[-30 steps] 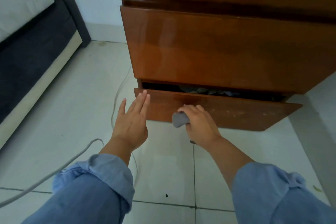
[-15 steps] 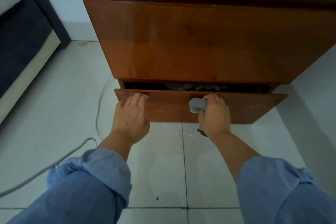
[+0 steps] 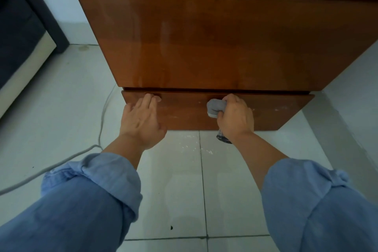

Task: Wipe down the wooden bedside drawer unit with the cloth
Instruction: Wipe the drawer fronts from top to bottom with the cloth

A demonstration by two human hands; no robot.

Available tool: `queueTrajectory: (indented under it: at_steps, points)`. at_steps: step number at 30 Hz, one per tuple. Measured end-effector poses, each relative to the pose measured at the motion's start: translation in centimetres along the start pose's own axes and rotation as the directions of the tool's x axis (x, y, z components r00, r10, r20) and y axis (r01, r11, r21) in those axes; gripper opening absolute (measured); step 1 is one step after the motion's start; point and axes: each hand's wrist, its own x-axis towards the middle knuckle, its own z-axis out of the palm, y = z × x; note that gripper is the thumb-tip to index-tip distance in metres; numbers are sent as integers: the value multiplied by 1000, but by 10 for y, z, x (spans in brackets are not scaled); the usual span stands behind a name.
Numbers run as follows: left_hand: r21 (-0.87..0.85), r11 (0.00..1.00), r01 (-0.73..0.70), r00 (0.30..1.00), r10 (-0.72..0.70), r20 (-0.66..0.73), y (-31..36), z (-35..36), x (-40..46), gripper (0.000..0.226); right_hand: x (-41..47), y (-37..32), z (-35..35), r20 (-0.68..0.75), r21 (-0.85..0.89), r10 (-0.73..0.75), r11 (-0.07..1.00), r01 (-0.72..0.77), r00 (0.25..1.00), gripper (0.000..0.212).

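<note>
Since half a second ago the bottom drawer [image 3: 184, 112] has slid nearly shut, only a thin dark gap left above it. I see my left hand [image 3: 141, 122] flat, fingers straight against its front; my right hand [image 3: 235, 117] grips the grey cloth [image 3: 214, 106] against it. No writing is readable. Bare tile floor [image 3: 180, 180] lies near me.

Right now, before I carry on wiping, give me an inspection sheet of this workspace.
Surface: white tiled floor, pale specks in front of the unit.
Job's things: wooden bedside drawer unit, glossy; bottom drawer nearly closed, scuffed front; grey cloth bunched against it.
Clutter: dark item under the right hand, unidentifiable.
Hands: left hand flat on the drawer front; right hand grips the cloth.
Cables: grey cable runs across the floor, left of the unit.
Surroundings: dark bed frame at left; white wall.
</note>
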Motion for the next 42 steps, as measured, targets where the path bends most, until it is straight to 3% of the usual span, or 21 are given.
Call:
queueTrajectory:
  at_steps: [4,6,9,11,16,18,25,30,32,35,38,42]
  points:
    - [-7,1000,-10,1000,10,4,-1,4,-7,65,-8,3,0,-23,-13,-87,996,87,996,27]
    - [-16,1000,7,1000,-7,4,-4,9,-16,62,-18,0,3,-32,9,-259,966,259,965,36]
    - [-11,998,58,998,-58,38,-13,18,-27,58,-25,-14,16,75,-21,-586,808,588,807,51]
    - [-9,997,80,996,-80,32,-21,21,-30,62,-20,-29,26,115,-65,-723,679,732,681,53]
    - [-69,994,85,993,-90,-76,-41,22,-27,73,-5,-82,41,53,-185,-915,384,904,400,38]
    - [-75,993,89,991,-96,-92,-47,22,-26,74,2,-100,47,19,-239,-942,321,916,335,33]
    - [-40,999,37,985,-43,-167,-61,40,-25,84,22,-98,91,101,-530,-945,213,821,310,44]
    - [6,998,64,978,-61,-200,-55,56,-21,89,12,-85,109,387,-618,-854,40,785,348,70]
    - [18,995,103,976,-97,-193,-50,60,-20,94,8,-79,114,538,-570,-761,-11,821,363,63]
    - [3,983,182,973,-180,-143,-42,60,-20,101,0,-63,109,612,-506,-655,106,856,443,34]
    - [24,973,228,973,-227,-41,-28,56,-20,100,-3,-46,77,500,-433,-795,113,894,343,17]
    - [89,981,172,975,-182,127,3,46,-33,88,-5,-49,32,471,-348,-844,89,933,256,32]
